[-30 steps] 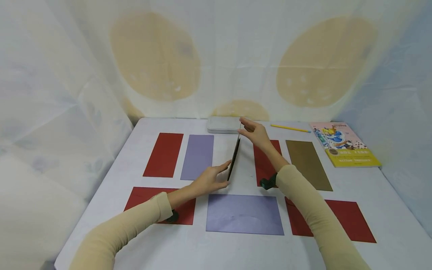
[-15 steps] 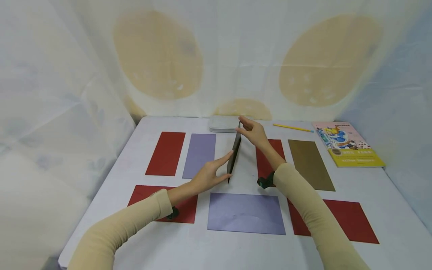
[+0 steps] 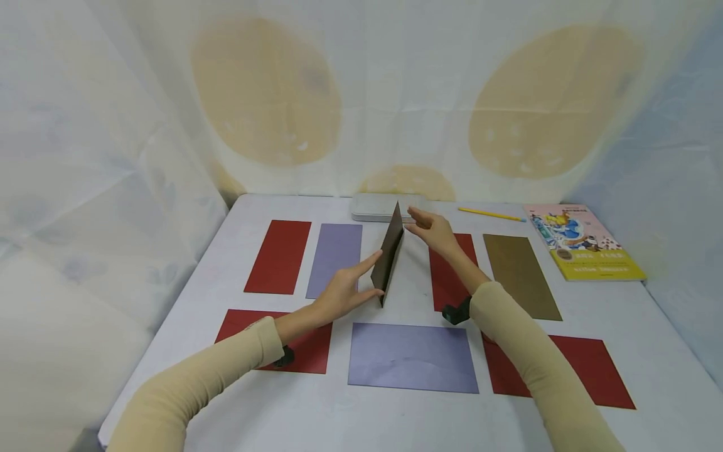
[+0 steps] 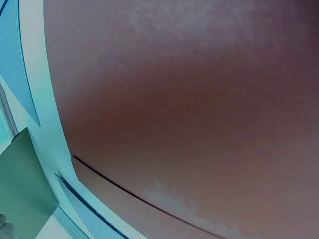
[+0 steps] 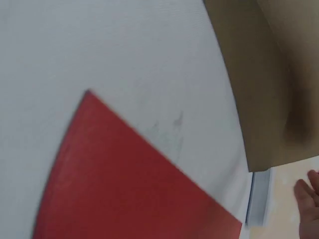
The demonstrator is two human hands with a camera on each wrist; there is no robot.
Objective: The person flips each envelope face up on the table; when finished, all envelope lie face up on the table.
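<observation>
A brown envelope [image 3: 388, 257] stands tilted on a long edge in the middle of the table, in the head view. My left hand [image 3: 341, 292] holds its near end between thumb and fingers, the fingers fairly straight. Beside its far end, my right hand [image 3: 433, 231] is apart from it, fingers loosely bent and holding nothing. In the right wrist view the brown envelope [image 5: 271, 84] fills the upper right, with the right fingertips [image 5: 306, 194] below it. The left wrist view is mostly blocked by skin; part of the envelope [image 4: 25, 184] shows at lower left.
Several red envelopes [image 3: 278, 257], two purple ones [image 3: 412, 358] and another brown one [image 3: 521, 276] lie flat around the hands. At the back are a pale flat case [image 3: 373, 207] and a yellow pencil [image 3: 490, 215]. A picture book [image 3: 582, 242] lies at far right.
My right hand has let go of the envelope's far end and drawn slightly right. The envelope has tipped to the left, showing more of its face; my left hand has stayed at its near end.
</observation>
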